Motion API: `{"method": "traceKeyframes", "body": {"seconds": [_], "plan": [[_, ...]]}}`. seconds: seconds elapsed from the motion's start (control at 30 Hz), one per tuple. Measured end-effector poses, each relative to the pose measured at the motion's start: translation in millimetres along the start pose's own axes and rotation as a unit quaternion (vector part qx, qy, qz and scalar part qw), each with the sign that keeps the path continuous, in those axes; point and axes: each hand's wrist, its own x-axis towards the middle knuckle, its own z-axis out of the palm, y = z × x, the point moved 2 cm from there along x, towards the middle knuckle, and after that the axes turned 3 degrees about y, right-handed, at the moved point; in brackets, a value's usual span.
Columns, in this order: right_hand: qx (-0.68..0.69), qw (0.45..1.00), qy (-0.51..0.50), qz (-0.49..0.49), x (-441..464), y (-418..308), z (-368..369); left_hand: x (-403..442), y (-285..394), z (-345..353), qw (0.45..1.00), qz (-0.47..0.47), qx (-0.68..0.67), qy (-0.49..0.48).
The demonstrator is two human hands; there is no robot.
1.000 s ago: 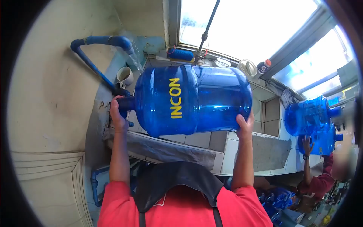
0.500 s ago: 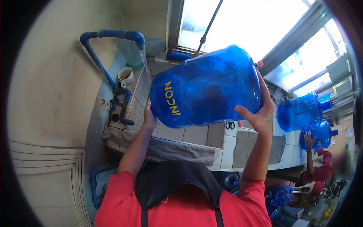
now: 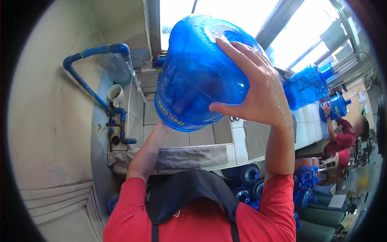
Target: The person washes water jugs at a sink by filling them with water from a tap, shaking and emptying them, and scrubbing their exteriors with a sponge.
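A large blue water jug [image 3: 197,68] with yellow lettering is tilted over the tiled basin, its wet base raised towards me and its neck hidden below. My right hand [image 3: 256,86] is spread across the base and side, gripping it. Under the lower end, my left hand [image 3: 163,128] supports the jug, its fingers mostly hidden behind it. To the left, water runs from the blue pipe spout [image 3: 121,49] down into the basin [image 3: 177,137], beside the jug.
A white mug [image 3: 116,93] stands by the pipes at left. Grey cloths [image 3: 189,157] lie on the basin's front edge. At right, a person in a dark red shirt [image 3: 344,137] touches one blue jug [image 3: 338,105], near another. Several jugs [image 3: 244,173] lie below the counter.
The jug has swung from lying sideways to base-up, its neck end lowered. My right hand has risen with the base, and my left hand has moved beneath. The view has shifted right.
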Motion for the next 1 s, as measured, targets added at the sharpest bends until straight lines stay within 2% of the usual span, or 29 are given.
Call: {"method": "traceKeyframes", "body": {"seconds": [0.47,0.53,0.8,0.93,1.0], "plan": [[-0.039,0.998,-0.036,0.045,-23,-31,13,-9,-34,-35,0.992,-0.072,0.085,0.053],[-0.007,0.998,-0.037,0.044,-26,-33,18,-13,-35,-41,0.989,-0.07,0.106,0.074],[0.049,0.999,-0.012,-0.01,-52,-53,45,-18,-16,-64,0.956,-0.021,0.215,0.197],[0.097,0.994,0.004,-0.054,-91,-46,43,-17,11,-62,0.922,0.052,0.277,0.265],[0.111,0.993,0.015,-0.042,-123,-36,39,-15,27,-55,0.897,0.098,0.311,0.298]]}}
